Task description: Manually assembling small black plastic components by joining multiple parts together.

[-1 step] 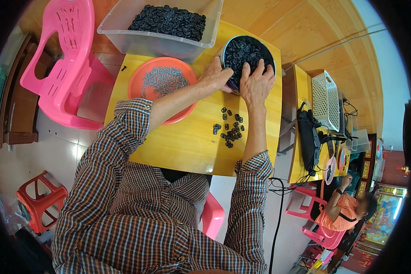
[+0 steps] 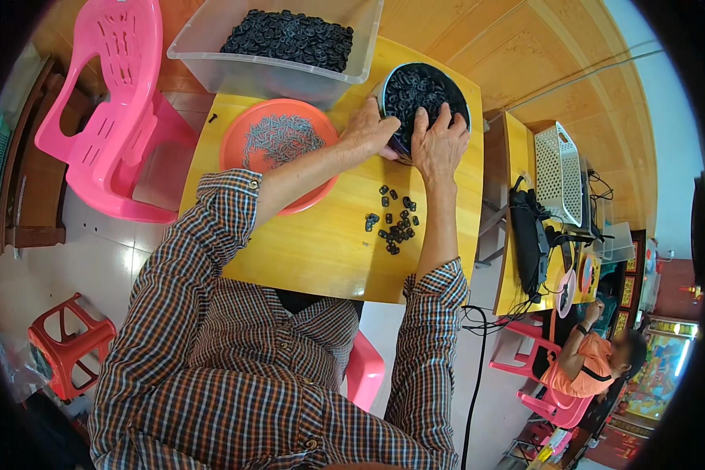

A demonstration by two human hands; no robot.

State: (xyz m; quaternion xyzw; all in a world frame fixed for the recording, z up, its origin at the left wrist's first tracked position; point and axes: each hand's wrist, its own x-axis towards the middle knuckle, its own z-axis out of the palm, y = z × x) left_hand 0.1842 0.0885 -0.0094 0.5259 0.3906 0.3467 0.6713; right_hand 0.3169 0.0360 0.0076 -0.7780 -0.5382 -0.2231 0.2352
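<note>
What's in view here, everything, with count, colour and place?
Near table: one, yellow, centre
Bin: one, clear, table's far edge
Tub: one, dark, table's far right
Small parts: many, black, bin and tub
Basin: one, orange, table's left
Small rods: many, grey, in basin
Loose pieces: over ten, black, near tub
Chairs: at least three, pink, left, centre, right
Stool: one, red, lower left
Side table: one, yellow, right
Basket: one, white, side table
Bag: one, black, side table
Co-worker: one, orange top, lower right
Shirt: one, checked, lower centre
Left hand: one, bare, tub's left rim
Right hand: one, bare, reaching into tub
</note>
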